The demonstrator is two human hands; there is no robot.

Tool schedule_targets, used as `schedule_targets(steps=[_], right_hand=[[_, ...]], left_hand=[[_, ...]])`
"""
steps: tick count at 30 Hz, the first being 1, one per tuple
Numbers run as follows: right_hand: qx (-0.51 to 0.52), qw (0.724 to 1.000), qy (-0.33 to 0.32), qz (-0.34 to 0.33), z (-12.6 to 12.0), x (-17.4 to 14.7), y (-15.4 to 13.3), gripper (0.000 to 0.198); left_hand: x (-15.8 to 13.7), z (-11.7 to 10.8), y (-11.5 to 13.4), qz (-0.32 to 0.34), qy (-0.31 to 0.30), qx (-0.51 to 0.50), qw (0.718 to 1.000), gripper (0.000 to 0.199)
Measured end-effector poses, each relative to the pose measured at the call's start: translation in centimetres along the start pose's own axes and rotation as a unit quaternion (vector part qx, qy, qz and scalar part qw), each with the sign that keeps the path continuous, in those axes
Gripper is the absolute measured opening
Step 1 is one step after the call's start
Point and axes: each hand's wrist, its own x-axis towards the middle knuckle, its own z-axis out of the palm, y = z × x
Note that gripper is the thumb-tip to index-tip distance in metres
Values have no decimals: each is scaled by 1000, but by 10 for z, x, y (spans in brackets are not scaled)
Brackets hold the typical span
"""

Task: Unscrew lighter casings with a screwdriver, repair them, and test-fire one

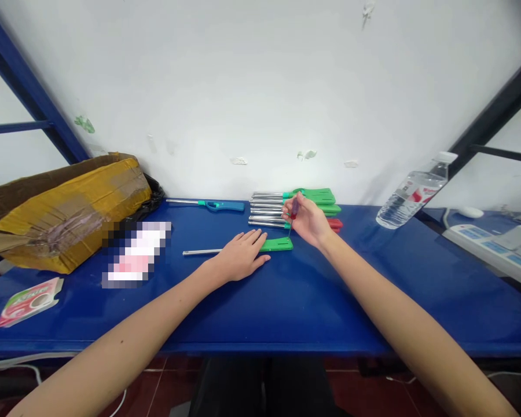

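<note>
On the table, a green long-necked lighter [276,245] lies sideways, its metal tube pointing left. My left hand [242,255] rests over its middle, fingers on the far side and thumb on the near side, holding it against the table. A small screwdriver [294,209] with a dark red handle is pinched in my right hand [309,220]. Its thin shaft points down to the end of the green handle; whether the tip touches is too small to tell. Behind my right hand, several green and red lighters [315,197] lie in a row, partly hidden by it.
A blue lighter [226,205] lies near the wall. At left stand a taped cardboard box [73,208], a blurred-out item [136,255] and a red-and-white card [30,301]. A tilted water bottle [412,194] and a white power strip [495,249] are at right on the blue table [330,313].
</note>
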Motion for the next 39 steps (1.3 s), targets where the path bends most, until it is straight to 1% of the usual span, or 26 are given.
schedule_targets(steps=[3,5,8,10,12,14,18,19,21,24,26,29,32,34,36,39], right_hand=[[-4,1000,-7,23,2,6,5,41],[-2,1000,-5,29,5,8,8,47],[-8,999,-19,26,10,7,9,59],[-10,999,-33,20,11,4,7,62],[-12,999,-38,15,10,1,4,61],[-20,999,-28,7,8,-2,1,56],[-21,999,22,-23,5,-4,-4,32],[-19,999,30,-25,4,-3,-5,30],[-12,999,32,-16,3,-2,-5,33],[6,1000,14,-2,2,-2,-5,50],[11,1000,3,-6,1,-3,-5,57],[3,1000,-6,-7,-1,-4,-7,52],[1,1000,12,-12,0,-4,-8,32],[1,999,32,-23,1,-3,-8,25],[-3,999,40,-15,2,-2,-7,30],[0,999,27,17,3,-2,-6,44]], left_hand=[[0,-1,0,-2,-4,-9,1000,62],[0,0,0,-1,-4,-9,1000,61],[1,0,-1,1,-4,-5,1000,61],[2,0,-1,3,-2,-5,1000,61],[2,0,-2,7,-1,-7,1000,62],[1,-1,-2,10,1,-10,1000,62],[0,-1,-2,10,0,-11,1000,62],[0,-2,-2,8,-3,-10,1000,62],[0,-2,-2,5,-6,-8,1000,63],[0,-2,-2,9,-2,-7,1000,63],[0,-1,-3,10,1,-7,1000,62],[0,0,-4,10,5,-10,1000,62],[0,0,-4,13,6,-14,1000,62],[0,0,-4,11,4,-17,1000,63],[0,0,-4,9,4,-21,1000,63],[0,0,-4,13,9,-23,1000,63]])
